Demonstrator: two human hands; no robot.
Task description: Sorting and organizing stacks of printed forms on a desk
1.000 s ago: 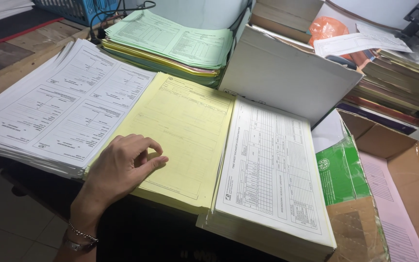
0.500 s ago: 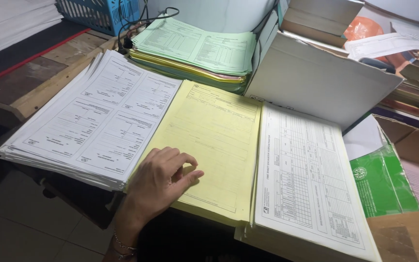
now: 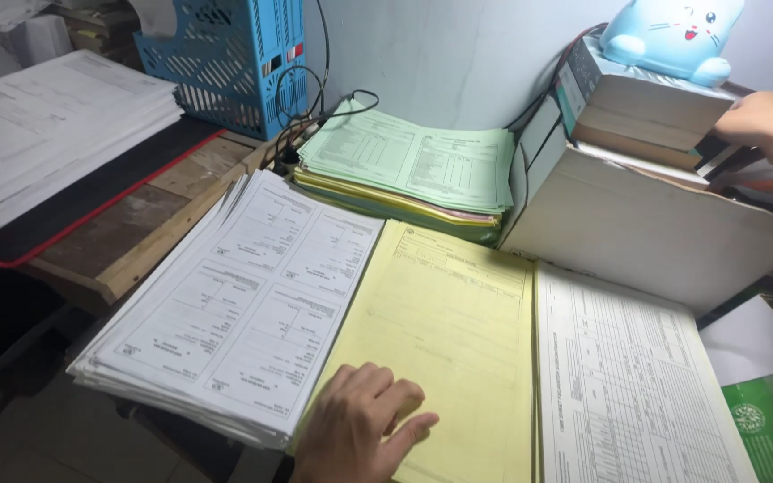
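From the head view, your left hand (image 3: 364, 429) is cut off at the wrist by the near edge; its grip is loose and holds nothing, fingers bent and thumb out, resting flat on the near left corner of the yellow form stack (image 3: 449, 340). That stack is thin matte paper with faint printed lines, and its near end runs out of view. Your right hand (image 3: 762, 121) shows only as knuckles and a forearm at the far right; it rests against the right end of the thick books (image 3: 646, 112), and you cannot tell how wide its grip is, since the fingers are hidden behind them.

Just left of the yellow stack lies a fanned white form stack (image 3: 243, 295) with ragged stepped edges, overhanging the worn wooden desk (image 3: 145, 233). To the right, a white gridded sheet stack (image 3: 628, 376) is cropped at the bottom. Farther back sits a green form stack (image 3: 413, 156) over yellow and pink layers. A blue plastic lattice tray (image 3: 216, 63) stands at the far left, and a smooth blue cat figure (image 3: 673, 36) tops the books, its head cut off.
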